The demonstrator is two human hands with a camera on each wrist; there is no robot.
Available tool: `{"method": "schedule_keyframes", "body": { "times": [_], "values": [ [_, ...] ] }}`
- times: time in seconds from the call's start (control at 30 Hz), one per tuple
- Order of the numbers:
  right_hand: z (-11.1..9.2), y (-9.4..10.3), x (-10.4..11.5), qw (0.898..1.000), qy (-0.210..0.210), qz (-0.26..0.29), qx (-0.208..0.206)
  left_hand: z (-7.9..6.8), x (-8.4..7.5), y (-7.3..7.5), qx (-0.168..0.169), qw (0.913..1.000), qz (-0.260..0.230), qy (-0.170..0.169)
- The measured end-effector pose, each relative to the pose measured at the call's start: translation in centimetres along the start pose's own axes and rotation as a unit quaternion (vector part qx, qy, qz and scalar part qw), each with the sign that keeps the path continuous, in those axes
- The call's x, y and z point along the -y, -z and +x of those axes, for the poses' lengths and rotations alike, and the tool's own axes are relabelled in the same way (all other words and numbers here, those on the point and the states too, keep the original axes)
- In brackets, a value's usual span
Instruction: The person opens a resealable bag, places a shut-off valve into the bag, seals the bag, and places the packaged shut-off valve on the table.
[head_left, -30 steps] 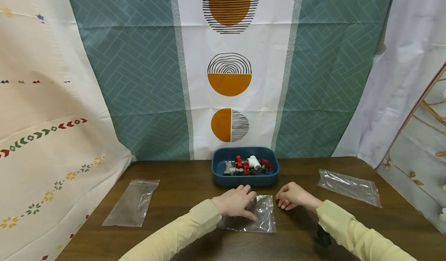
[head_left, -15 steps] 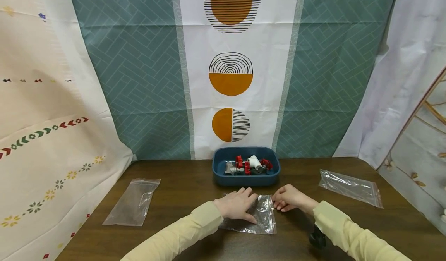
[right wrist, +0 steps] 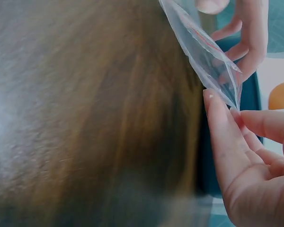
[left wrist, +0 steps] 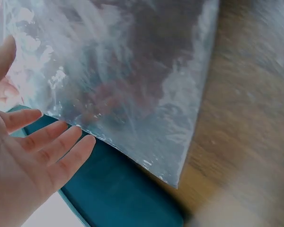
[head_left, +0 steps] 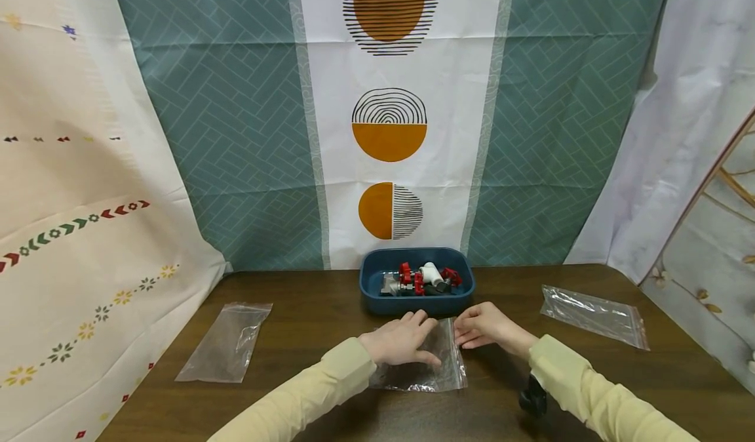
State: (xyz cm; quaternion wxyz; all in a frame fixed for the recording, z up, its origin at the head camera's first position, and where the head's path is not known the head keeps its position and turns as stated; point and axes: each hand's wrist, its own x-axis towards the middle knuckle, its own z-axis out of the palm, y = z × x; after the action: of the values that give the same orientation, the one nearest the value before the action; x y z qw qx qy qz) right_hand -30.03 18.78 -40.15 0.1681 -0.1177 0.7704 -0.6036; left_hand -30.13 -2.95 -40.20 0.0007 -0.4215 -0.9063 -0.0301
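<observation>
A clear zip-lock bag (head_left: 446, 366) lies in front of the blue box in the head view. My right hand (head_left: 485, 326) pinches its far right corner between thumb and fingers. In the right wrist view the bag's mouth (right wrist: 203, 52) with its reddish seal line stands slightly apart by those fingertips. Over the left part of the bag is my left hand (head_left: 400, 341), fingers spread and fairly straight. The left wrist view has the left fingertips (left wrist: 87, 142) right at the bag's edge, thumb held apart. Part of the bag is hidden beneath the left hand.
The blue box (head_left: 415, 305) behind the hands holds red-handled valves (head_left: 418, 283) and a white pipe fitting (head_left: 430, 275). Another clear bag (head_left: 227, 343) lies at the left of the wooden table (head_left: 289, 337), and a third bag (head_left: 592, 316) at the right.
My right hand has moved left to the bag and taken its far corner. The bag's right edge has shifted up toward the box. The left hand has stayed over the bag.
</observation>
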Motion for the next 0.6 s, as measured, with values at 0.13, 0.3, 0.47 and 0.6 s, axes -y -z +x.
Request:
{"method": "schedule_keyframes", "body": {
  "times": [0.13, 0.3, 0.47, 0.6],
  "values": [
    [-0.1, 0.2, 0.7, 1.0, 0.01, 0.008, -0.004, 0.2, -0.1, 0.6, -0.024, 0.9991, -0.028, 0.018],
    [-0.3, 0.1, 1.5, 0.999, 0.015, 0.033, 0.002, 0.1, -0.4, 1.2, -0.051, 0.9964, -0.052, 0.043],
    [-0.3, 0.0, 2.2, 0.998, 0.015, 0.053, 0.001, 0.0, -0.5, 1.7, -0.071, 0.9857, -0.131, 0.079],
    [-0.2, 0.0, 2.8, 0.998, 0.022, 0.056, 0.0, -0.1, -0.7, 2.4, -0.083, 0.9723, -0.199, 0.09]
  ]
}}
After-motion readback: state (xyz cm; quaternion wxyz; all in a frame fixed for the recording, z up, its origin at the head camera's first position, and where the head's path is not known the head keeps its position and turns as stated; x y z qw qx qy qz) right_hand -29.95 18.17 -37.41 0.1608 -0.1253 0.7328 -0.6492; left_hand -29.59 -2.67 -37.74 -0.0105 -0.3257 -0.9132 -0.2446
